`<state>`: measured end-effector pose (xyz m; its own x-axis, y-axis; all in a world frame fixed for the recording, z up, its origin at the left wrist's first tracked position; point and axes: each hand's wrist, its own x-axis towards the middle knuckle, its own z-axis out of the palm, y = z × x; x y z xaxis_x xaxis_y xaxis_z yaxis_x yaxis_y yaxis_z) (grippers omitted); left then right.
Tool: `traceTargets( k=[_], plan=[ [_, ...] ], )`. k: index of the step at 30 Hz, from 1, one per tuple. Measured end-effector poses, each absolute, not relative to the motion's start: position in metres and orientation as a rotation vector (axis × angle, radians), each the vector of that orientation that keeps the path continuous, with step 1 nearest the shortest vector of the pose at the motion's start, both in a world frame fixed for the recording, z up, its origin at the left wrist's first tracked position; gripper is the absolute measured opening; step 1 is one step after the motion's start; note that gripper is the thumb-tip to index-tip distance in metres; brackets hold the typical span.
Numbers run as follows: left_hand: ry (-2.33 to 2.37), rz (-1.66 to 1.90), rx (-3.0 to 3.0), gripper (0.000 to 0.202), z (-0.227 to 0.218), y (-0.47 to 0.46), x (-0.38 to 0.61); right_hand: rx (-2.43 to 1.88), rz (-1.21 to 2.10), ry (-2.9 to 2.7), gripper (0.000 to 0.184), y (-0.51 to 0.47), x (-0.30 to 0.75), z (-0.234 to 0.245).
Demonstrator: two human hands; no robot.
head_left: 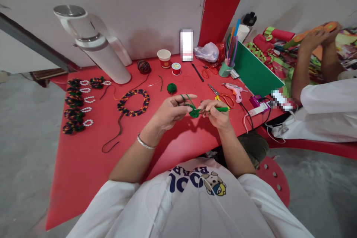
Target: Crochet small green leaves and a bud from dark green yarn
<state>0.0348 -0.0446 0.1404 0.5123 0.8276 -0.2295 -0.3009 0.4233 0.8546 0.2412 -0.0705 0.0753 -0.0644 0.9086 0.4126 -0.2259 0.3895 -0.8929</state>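
Note:
Between my hands hangs a small piece of green crochet [194, 112]. My left hand [174, 111] pinches its left edge, and green yarn [190, 99] is looped over a raised finger. In my right hand [216, 113] is a crochet hook with a green handle [222, 109]; its thin metal shaft reaches left into the crochet piece. A green yarn ball [172, 89] rests on the red table just beyond my left hand. To the left lies a ring of multicoloured crochet [135, 101] with a dark yarn tail.
Scissors [220, 95] and a pink glue gun [235, 91] lie close beyond my right hand. Bobbles with beaded loops [74, 100] line the table's left side. A tall flask [103, 55], paper cup [164, 58] and green divider [259, 68] stand farther back. Another person's hands [320, 35] work at right.

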Motion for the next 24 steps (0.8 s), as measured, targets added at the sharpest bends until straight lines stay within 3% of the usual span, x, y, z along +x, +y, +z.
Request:
traceTargets(
  k=[6, 24],
  plan=[
    [0.744, 0.827, 0.889, 0.055, 0.135, -0.042, 0.035, -0.732, 0.972, -1.429, 0.027, -0.077, 0.248, 0.082],
    [0.859, 1.020, 1.061, 0.059, 0.128, -0.043, 0.040, -0.970, 0.060, -1.835, 0.011, -0.101, 0.224, 0.117]
  ],
)
